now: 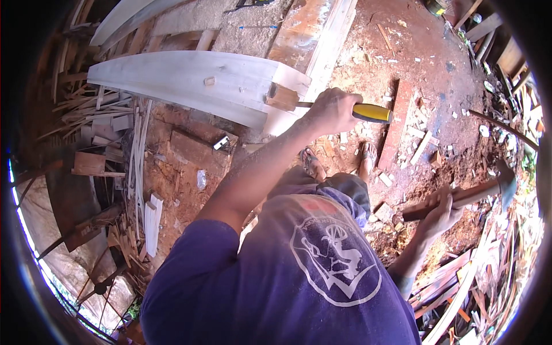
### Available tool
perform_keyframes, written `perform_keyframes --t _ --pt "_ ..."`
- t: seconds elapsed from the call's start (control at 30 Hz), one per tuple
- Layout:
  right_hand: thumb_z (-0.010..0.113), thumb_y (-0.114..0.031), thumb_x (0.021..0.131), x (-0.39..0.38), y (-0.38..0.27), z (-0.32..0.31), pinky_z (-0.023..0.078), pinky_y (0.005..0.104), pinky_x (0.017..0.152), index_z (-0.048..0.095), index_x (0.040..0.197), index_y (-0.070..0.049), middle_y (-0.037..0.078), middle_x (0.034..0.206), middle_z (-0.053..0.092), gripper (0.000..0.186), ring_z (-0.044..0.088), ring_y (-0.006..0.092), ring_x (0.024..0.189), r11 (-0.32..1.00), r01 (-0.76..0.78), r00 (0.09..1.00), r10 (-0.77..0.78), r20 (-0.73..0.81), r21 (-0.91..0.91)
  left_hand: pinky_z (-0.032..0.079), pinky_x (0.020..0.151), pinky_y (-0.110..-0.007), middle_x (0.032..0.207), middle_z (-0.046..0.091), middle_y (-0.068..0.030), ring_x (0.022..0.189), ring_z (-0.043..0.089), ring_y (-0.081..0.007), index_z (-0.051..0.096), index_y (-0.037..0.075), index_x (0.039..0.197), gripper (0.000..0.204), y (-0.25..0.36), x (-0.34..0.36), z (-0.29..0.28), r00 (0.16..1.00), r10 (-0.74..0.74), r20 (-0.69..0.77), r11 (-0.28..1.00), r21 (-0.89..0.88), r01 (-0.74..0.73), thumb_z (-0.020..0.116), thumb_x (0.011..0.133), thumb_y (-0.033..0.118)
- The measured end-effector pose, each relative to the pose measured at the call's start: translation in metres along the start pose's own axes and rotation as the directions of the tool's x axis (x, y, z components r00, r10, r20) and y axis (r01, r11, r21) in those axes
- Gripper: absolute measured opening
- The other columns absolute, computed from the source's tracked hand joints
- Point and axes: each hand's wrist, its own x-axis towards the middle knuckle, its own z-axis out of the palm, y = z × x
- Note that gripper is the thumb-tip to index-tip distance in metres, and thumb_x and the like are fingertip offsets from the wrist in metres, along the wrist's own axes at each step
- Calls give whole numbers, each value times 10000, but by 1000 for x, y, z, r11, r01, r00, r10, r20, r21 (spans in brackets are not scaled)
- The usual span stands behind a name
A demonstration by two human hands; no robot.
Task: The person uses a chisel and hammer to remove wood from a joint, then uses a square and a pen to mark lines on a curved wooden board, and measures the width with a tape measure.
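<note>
1. Head view, left hand (334,112): fist clamped around the chisel (372,113), fingers closed. Yellow-and-black handle sticks out on the right side of the fist; metal blade points left.
2. Head view, chisel position: over the near end of the pale beam (190,75), blade meeting a brown rectangular patch (282,96). Can't tell if the patch is a block or a recess; exact tip not readable.
3. Head view, right hand (443,214): fingers wrapped around the wooden handle of the hammer (475,194). Hammer is out to the right, well apart from the chisel. Head at the far right end of the handle, blurred.
4. Head view, beam: lies across the upper left, slightly bowed in the fisheye. Small wood chip (210,81) on its upper face.
5. Head view, ground: reddish-brown board (397,126) just beyond the sandalled feet, to their right. Wood offcuts (460,287) heaped lower right. Thin pale strips (138,149) lie left of the person. Purple shirt (276,287) fills the bottom centre.
</note>
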Motion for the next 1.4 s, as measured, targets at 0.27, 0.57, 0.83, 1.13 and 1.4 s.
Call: perform_keyframes --t 0.27,0.57,0.83,1.13,1.4 --pt "613 -100 915 -26 43 17 383 231 403 623 1031 -47 24 653 537 128 430 52 484 897 93 923 85 376 -432 561 757 -479 802 711 -192 783 707 -386 729 79 958 195 -7 7 3 999 17 -46 999 44 -15 688 774 130" --pt "555 -38 878 -69 43 71 309 269 401 548 966 -23 -16 633 482 89 429 87 475 949 -210 802 306 513 -237 547 745 -484 788 697 -212 770 692 -405 740 70 969 194 -6 6 11 1000 25 -18 999 22 -25 684 796 139" --pt "587 -144 919 -9 12 22 393 196 414 591 873 -137 0 613 517 48 420 66 462 971 -4 982 49 -182 238 559 863 -486 899 735 -189 895 719 -372 717 92 1034 273 -6 5 6 996 -41 83 996 76 34 685 770 152" --pt "555 -93 944 -6 20 0 325 209 349 529 755 -149 -28 547 468 199 400 39 419 991 -53 984 73 165 -125 551 819 -483 860 717 -204 857 706 -386 725 74 1014 256 -13 -2 6 999 -24 37 991 135 19 703 778 169" --pt "564 -32 879 -66 54 66 389 270 413 595 989 25 -13 637 468 128 401 102 458 943 -9 877 168 451 -333 546 732 -488 787 694 -219 772 690 -423 719 56 949 203 -17 -1 12 1000 7 11 996 90 -8 687 768 142"
